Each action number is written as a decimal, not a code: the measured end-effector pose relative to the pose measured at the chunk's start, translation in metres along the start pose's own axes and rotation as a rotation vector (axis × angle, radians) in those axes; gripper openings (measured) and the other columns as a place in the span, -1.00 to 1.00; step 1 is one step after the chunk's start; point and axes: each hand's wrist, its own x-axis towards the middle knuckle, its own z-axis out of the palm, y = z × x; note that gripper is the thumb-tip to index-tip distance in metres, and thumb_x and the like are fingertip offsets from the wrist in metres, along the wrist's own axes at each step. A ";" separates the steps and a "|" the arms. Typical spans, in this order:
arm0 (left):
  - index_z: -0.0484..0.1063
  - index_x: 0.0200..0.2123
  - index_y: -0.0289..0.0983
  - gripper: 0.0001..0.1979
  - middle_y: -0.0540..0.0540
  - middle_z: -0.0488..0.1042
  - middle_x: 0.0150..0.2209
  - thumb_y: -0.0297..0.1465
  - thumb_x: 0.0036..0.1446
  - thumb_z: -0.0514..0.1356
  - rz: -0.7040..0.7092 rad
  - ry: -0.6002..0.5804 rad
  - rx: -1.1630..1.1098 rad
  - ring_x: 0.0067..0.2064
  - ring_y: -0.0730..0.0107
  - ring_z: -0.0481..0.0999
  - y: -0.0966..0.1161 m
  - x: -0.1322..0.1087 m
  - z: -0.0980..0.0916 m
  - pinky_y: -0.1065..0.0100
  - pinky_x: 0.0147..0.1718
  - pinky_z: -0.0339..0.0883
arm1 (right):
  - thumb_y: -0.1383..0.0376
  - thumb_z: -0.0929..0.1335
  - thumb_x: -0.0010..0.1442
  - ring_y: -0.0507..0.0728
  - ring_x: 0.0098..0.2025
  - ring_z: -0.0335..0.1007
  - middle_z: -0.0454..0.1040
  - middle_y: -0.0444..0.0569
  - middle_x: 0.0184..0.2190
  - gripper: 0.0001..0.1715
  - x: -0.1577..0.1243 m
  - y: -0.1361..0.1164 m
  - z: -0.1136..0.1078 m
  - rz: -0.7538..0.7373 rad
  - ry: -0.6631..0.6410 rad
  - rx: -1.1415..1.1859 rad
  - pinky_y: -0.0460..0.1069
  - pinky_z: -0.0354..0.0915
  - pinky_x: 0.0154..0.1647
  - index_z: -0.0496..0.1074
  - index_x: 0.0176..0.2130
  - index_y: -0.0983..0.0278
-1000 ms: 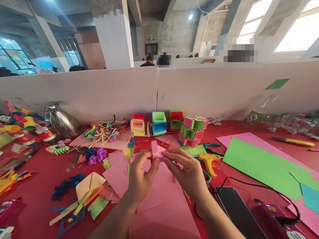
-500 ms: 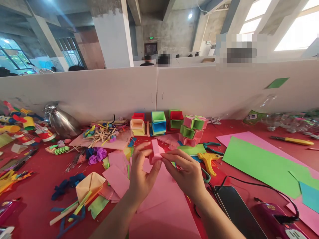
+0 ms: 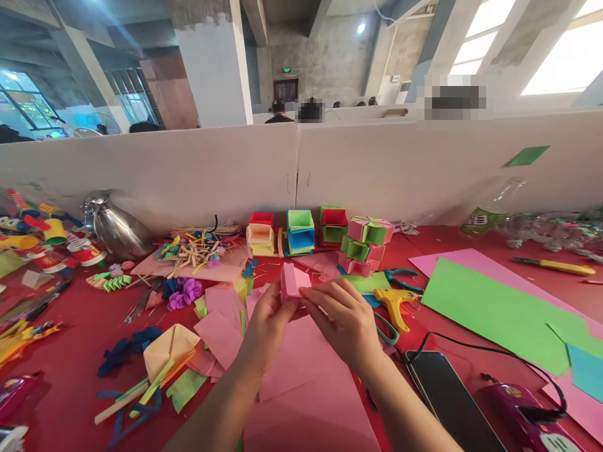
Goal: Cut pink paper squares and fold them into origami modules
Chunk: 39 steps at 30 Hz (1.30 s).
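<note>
A small folded pink paper box (image 3: 294, 280) is held up over the middle of the table. My left hand (image 3: 270, 320) grips its left and lower side, thumb towards me. The fingers of my right hand (image 3: 346, 317) pinch its lower right edge. Beneath both hands lie large pink paper sheets (image 3: 308, 402). Behind the box stand stacked coloured paper boxes (image 3: 300, 232) and a green-and-pink folded paper piece (image 3: 365, 246). Parts of my fingers behind the box are hidden.
To the right are a yellow glue gun (image 3: 396, 306), green-handled scissors (image 3: 389, 329), pliers (image 3: 402, 276), a phone (image 3: 440, 392) with a cable, and green paper (image 3: 494, 311). A steel jug (image 3: 120, 229), sticks (image 3: 200, 251) and paper scraps (image 3: 172, 355) lie left. A white partition (image 3: 188, 169) borders the back.
The pink paper box has tilted and turned, now showing a broader top face. My left fingers have curled down from its upper left side; my right hand has shifted slightly left.
</note>
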 end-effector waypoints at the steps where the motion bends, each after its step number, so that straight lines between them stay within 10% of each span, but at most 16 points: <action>1: 0.32 0.01 -0.24 -0.63 -0.14 0.47 -0.07 -0.27 0.14 0.15 0.009 -0.003 0.023 -0.07 0.26 0.48 -0.001 0.000 -0.001 0.25 -0.14 0.44 | 0.40 0.33 0.16 0.09 -0.40 0.37 0.54 -0.03 -0.42 -0.82 0.000 0.000 0.000 -0.032 0.000 -0.038 -0.02 0.32 -0.39 0.52 -0.24 0.23; 39: 0.37 -0.10 -0.26 -0.71 -0.04 0.52 -0.21 -0.51 0.07 0.11 0.029 0.066 0.091 -0.15 0.32 0.50 0.000 0.003 -0.004 0.34 -0.23 0.44 | 0.44 0.26 0.22 0.07 -0.46 0.24 0.44 -0.04 -0.50 -0.86 -0.011 0.002 0.018 -0.187 -0.017 -0.194 -0.03 0.16 -0.42 0.42 -0.28 0.33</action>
